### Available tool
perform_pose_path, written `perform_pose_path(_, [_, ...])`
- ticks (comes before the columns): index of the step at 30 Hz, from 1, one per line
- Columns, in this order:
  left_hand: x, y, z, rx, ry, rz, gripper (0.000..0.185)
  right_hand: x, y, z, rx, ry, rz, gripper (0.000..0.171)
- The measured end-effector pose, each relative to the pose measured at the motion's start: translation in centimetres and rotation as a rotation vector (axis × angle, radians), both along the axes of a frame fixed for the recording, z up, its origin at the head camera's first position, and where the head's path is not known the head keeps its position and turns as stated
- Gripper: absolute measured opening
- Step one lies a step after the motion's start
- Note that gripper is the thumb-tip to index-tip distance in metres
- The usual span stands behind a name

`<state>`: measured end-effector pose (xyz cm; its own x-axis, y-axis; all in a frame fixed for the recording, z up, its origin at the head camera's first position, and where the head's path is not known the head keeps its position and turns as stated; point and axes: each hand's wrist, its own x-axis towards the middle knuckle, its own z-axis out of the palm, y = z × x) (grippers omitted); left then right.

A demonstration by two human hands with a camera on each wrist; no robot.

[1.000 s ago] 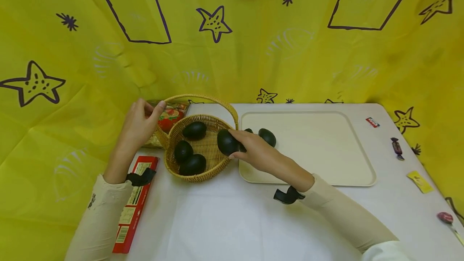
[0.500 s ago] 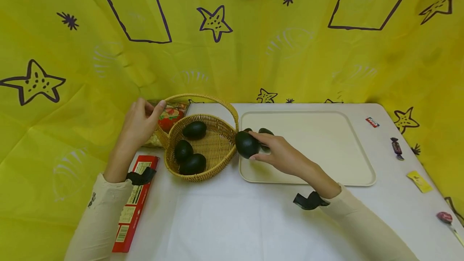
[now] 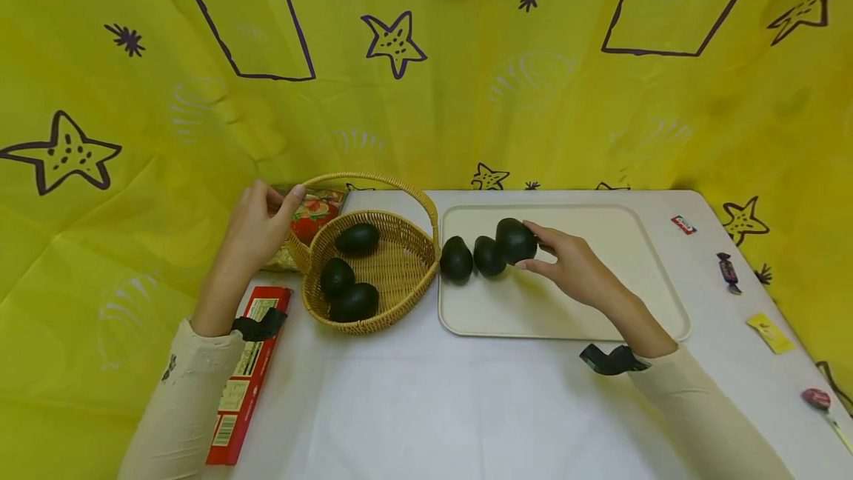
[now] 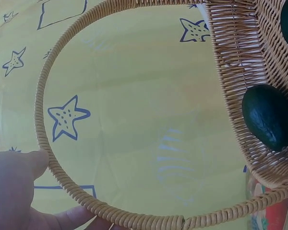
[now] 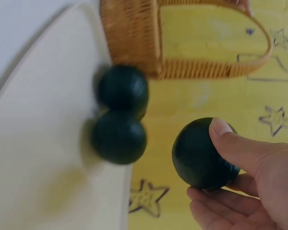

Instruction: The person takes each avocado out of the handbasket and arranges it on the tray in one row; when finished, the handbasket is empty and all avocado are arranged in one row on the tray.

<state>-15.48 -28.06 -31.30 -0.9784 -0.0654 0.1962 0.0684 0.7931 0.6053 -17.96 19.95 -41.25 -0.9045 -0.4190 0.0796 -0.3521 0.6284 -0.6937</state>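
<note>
My left hand (image 3: 256,224) grips the arched handle of a wicker basket (image 3: 400,265) on its left side; in the left wrist view the thumb and fingers lie around the woven handle (image 4: 62,177). Three dark green avocados, one of them an avocado (image 3: 358,239) at the back, lie in the basket. My right hand (image 3: 576,265) holds another avocado (image 5: 204,153) between thumb and fingers, above the cream tray (image 3: 600,317). On the tray's left part, one avocado (image 3: 456,261) lies by the basket, with a second avocado (image 3: 489,256) right beside it.
A red printed box (image 3: 246,384) lies left of the basket, and a colourful food packet (image 3: 313,217) stands behind it. Along the table's right side are small sweets: a wrapped candy (image 3: 729,272), a yellow packet (image 3: 771,333) and a lollipop (image 3: 817,399). A yellow curtain (image 3: 453,95) hangs behind.
My right hand has carried the avocado out of the basket, rightward over the tray, past the two avocados lying there. The left hand stays on the handle.
</note>
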Motion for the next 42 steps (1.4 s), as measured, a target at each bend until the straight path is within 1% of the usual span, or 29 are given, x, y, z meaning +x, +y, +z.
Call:
perform_pose_path(4, [0.1, 0.0, -0.1, 0.003, -0.005, -0.001, 0.065, -0.5, 1.3, -0.9, 0.004, -0.019, -0.016, 0.078])
perform_pose_path(10, [0.1, 0.0, -0.1, 0.005, -0.003, 0.002, 0.065, -1.2, 2.3, -2.8, 0.006, -0.034, -0.025, 0.076])
perform_pose_path(17, [0.0, 0.1, -0.2, -0.004, 0.013, 0.007, 0.062, -2.3, 2.2, -5.1, -0.010, -0.036, -0.037, 0.075])
perform_pose_path(20, [0.0, 0.1, -0.2, -0.008, 0.019, 0.012, 0.061, -2.7, 2.1, -5.9, -0.002, -0.023, -0.036, 0.074])
perform_pose_path(24, [-0.1, 0.1, -0.2, -0.005, 0.018, 0.013, 0.060, -3.1, 1.7, -6.7, 0.024, -0.027, -0.037, 0.075])
perform_pose_path(28, [-0.1, 0.1, -0.1, 0.002, 0.020, 0.010, 0.060, -3.3, 1.5, -6.9, 0.042, -0.041, -0.049, 0.077])
perform_pose_path(32, [-0.1, 0.1, 0.0, 0.003, 0.013, 0.010, 0.061, -3.3, 1.2, -6.8, 0.031, -0.053, -0.051, 0.076])
perform_pose_path(42, [0.1, 0.1, 0.0, -0.006, -0.001, 0.016, 0.064, -2.6, 1.3, -5.6, 0.066, -0.081, -0.030, 0.079])
